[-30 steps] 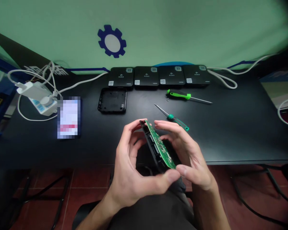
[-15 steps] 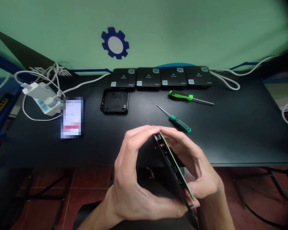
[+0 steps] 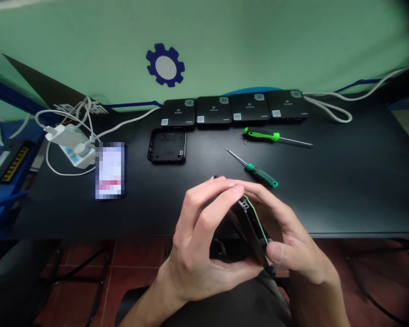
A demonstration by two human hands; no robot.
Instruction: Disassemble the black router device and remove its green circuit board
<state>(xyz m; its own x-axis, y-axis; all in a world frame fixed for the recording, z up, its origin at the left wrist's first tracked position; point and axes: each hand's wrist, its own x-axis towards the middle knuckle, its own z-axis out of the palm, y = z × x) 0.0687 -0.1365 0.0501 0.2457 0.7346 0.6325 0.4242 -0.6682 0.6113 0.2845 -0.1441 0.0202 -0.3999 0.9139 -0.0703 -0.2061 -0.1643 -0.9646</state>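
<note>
Between my two hands, a black plastic case half (image 3: 242, 223) with a green circuit board (image 3: 258, 217) in it stands tilted on edge, in front of the table's near edge. My left hand (image 3: 199, 236) is closed on the black case side, fingers at the top corner and thumb at the lower end. From the other side, my right hand (image 3: 293, 236) grips the board side, its thumb on the near lower corner. My fingers hide part of the board. An open black case shell (image 3: 167, 146) lies on the table beyond my hands.
Several closed black boxes (image 3: 214, 111) stand in a row along the wall. Two screwdrivers, a light green one (image 3: 261, 134) and a dark green one (image 3: 259, 173), lie near small screws (image 3: 244, 141). At left are a phone (image 3: 110, 170) and a white power strip (image 3: 78, 154) with cables.
My hands have turned the case half with its board and shifted slightly right. My left fingers have moved over its top corner. The whole view has also shifted a little.
</note>
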